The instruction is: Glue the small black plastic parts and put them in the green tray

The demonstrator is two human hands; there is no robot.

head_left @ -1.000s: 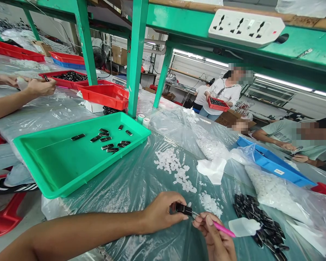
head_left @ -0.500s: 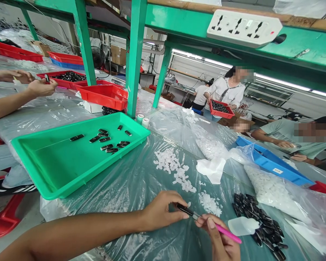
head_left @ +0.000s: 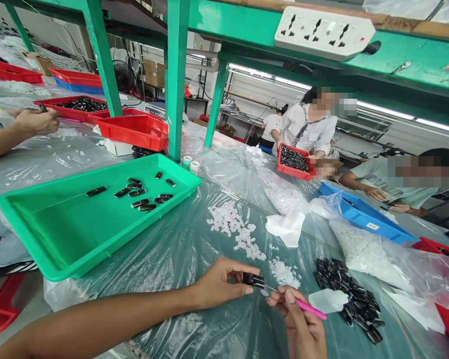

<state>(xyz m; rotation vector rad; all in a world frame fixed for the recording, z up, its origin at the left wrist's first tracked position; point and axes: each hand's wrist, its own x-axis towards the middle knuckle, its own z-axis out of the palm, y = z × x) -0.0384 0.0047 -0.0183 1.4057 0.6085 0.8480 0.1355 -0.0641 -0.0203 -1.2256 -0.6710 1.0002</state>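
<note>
Between its thumb and fingers my left hand (head_left: 219, 285) pinches a small black part (head_left: 253, 280), its slotted end facing right. My right hand (head_left: 301, 319) grips a pink-handled tool (head_left: 311, 308), whose thin metal tip points at that part's end. A small translucent piece sits just under the tip, by my right fingertips. Just right of my right hand lies a translucent bottle (head_left: 328, 300), beside a pile of black parts (head_left: 353, 304). White pieces (head_left: 284, 273) are scattered beyond my hands, with a larger heap (head_left: 230, 219) farther off.
A green tray (head_left: 97, 249) with several black parts stands at the left. A blue tray (head_left: 374, 224) and a plastic bag of white pieces (head_left: 370, 254) are at the right. Across the table a person holds a red tray (head_left: 294, 172); other people sit nearby. A power strip (head_left: 324, 34) hangs above.
The black part has turned in my left hand and now shows its slotted end. The view has shifted slightly. Across the table, the person's red tray is tilted and lower.
</note>
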